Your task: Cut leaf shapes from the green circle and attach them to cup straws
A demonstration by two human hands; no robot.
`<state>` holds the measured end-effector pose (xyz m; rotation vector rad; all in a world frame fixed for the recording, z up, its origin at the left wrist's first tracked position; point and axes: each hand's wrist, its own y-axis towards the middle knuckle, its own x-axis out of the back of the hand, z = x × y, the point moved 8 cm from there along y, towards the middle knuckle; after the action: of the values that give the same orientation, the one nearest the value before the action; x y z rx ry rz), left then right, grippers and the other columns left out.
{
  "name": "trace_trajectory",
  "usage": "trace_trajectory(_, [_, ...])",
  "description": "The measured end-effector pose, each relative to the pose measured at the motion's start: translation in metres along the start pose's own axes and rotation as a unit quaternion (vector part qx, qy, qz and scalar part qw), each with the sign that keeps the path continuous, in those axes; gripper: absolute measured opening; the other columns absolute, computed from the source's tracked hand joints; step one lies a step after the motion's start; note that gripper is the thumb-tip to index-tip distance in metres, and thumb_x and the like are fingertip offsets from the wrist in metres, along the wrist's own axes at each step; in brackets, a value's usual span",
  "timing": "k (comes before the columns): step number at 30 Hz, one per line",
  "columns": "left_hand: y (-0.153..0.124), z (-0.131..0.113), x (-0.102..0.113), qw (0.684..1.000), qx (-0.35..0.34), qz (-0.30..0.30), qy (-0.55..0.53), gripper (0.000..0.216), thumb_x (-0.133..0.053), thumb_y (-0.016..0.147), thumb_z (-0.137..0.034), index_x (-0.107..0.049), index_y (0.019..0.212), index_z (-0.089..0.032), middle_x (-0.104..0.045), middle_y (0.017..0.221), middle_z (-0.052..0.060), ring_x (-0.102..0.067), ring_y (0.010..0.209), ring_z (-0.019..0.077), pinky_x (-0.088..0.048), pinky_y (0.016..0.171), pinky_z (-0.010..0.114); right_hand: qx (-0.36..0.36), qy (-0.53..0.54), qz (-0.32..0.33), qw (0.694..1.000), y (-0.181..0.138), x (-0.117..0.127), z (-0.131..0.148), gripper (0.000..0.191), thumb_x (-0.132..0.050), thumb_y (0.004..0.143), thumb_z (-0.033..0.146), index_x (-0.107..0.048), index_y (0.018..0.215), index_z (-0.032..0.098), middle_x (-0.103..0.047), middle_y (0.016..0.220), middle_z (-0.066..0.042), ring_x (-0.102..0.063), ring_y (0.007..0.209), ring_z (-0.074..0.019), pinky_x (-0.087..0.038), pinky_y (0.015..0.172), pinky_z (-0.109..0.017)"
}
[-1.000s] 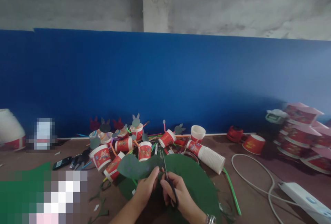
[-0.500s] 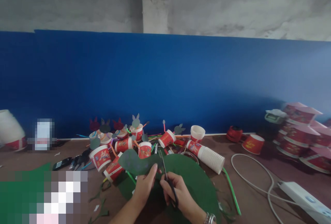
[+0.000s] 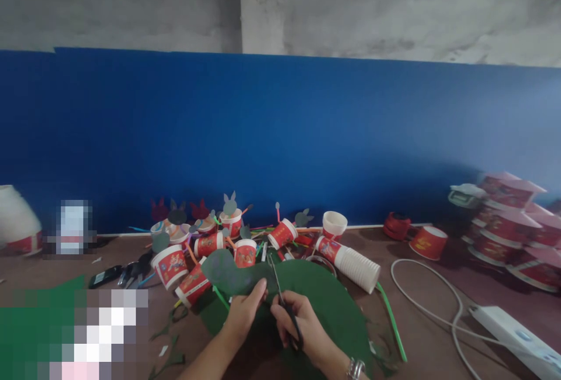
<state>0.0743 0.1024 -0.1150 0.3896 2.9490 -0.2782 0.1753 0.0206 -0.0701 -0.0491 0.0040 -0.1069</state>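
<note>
My left hand (image 3: pixel 245 310) pinches a dark green paper cut-out (image 3: pixel 225 275) with a rounded left end, thumb on top. In my right hand (image 3: pixel 298 324) is a pair of scissors (image 3: pixel 287 310) with black handles, its blades pointing away from me at the right end of the cut-out. Beneath both hands lies a large round green sheet (image 3: pixel 328 298) on the table. A silver bracelet (image 3: pixel 355 369) is on my right wrist.
Red paper cups (image 3: pixel 170 266) with paper animal heads and straws crowd behind my hands. A stack of cups (image 3: pixel 353 263) lies on its side to the right. Further right are a white cable (image 3: pixel 421 304), a power strip (image 3: pixel 512 333) and piled red-and-pink cups (image 3: pixel 512 222).
Both hands stay nearly in place, with the cut-out and scissors still held. The cut-out's rounded end has shifted very slightly; the view has moved a touch.
</note>
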Motion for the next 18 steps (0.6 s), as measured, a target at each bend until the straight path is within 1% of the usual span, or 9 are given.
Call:
trace_trajectory(5, [0.001,-0.007,-0.001,0.998,-0.058,0.003,-0.012,0.041,-0.07,0.058,-0.053,-0.064,0.052,-0.014,-0.06,0.052,0.002,-0.057,0.057,0.0171,-0.048,0.066,0.03,-0.013,-0.017,0.005,1.0,0.001,0.001,-0.002,0.042,-0.062,0.067,0.057,-0.051,0.07,0.017,-0.045,0.037,0.008,-0.036,0.029,-0.0051,-0.025,0.03,-0.015])
trace_trajectory(8, [-0.001,-0.012,-0.003,0.997,-0.072,-0.006,-0.022,0.04,-0.069,0.059,-0.053,-0.061,0.051,-0.014,-0.057,0.05,0.0,-0.055,0.054,0.0153,-0.047,0.064,0.029,-0.011,-0.02,0.003,1.0,0.001,0.002,-0.003,0.042,-0.061,0.068,0.057,-0.051,0.071,0.016,-0.046,0.038,0.008,-0.036,0.029,-0.0052,-0.023,0.029,-0.015])
trace_trajectory(11, [-0.003,-0.016,-0.004,0.997,-0.07,-0.014,-0.017,0.043,-0.068,0.059,-0.054,-0.055,0.045,-0.015,-0.05,0.043,-0.002,-0.049,0.049,0.0128,-0.046,0.06,0.027,-0.019,-0.024,0.011,0.999,0.001,0.002,-0.006,0.043,-0.06,0.068,0.058,-0.053,0.074,0.016,-0.048,0.04,0.007,-0.038,0.03,-0.0055,-0.021,0.028,-0.014])
trace_trajectory(13, [-0.005,-0.017,-0.007,0.998,-0.063,0.001,-0.008,0.044,-0.067,0.06,-0.054,-0.054,0.044,-0.015,-0.048,0.043,-0.002,-0.047,0.048,0.0121,-0.044,0.057,0.026,-0.017,-0.019,0.02,0.999,0.001,0.001,-0.006,0.042,-0.061,0.069,0.056,-0.053,0.075,0.015,-0.05,0.041,0.007,-0.04,0.031,-0.0054,-0.023,0.029,-0.014])
trace_trajectory(16, [-0.006,-0.018,-0.009,0.999,-0.049,0.021,-0.007,0.041,-0.068,0.058,-0.053,-0.057,0.049,-0.015,-0.053,0.049,0.0,-0.05,0.052,0.0137,-0.043,0.057,0.026,-0.006,0.001,0.028,1.0,0.0,-0.001,-0.005,0.039,-0.062,0.07,0.051,-0.053,0.077,0.015,-0.051,0.042,0.006,-0.041,0.032,-0.0049,-0.025,0.03,-0.013])
trace_trajectory(18, [-0.006,-0.017,-0.009,0.999,-0.044,0.025,-0.008,0.041,-0.068,0.058,-0.053,-0.059,0.049,-0.014,-0.056,0.051,0.001,-0.051,0.055,0.0149,-0.043,0.058,0.027,-0.007,0.01,0.029,0.999,-0.001,-0.001,-0.006,0.037,-0.061,0.072,0.05,-0.051,0.077,0.015,-0.051,0.042,0.006,-0.04,0.031,-0.0045,-0.024,0.029,-0.013])
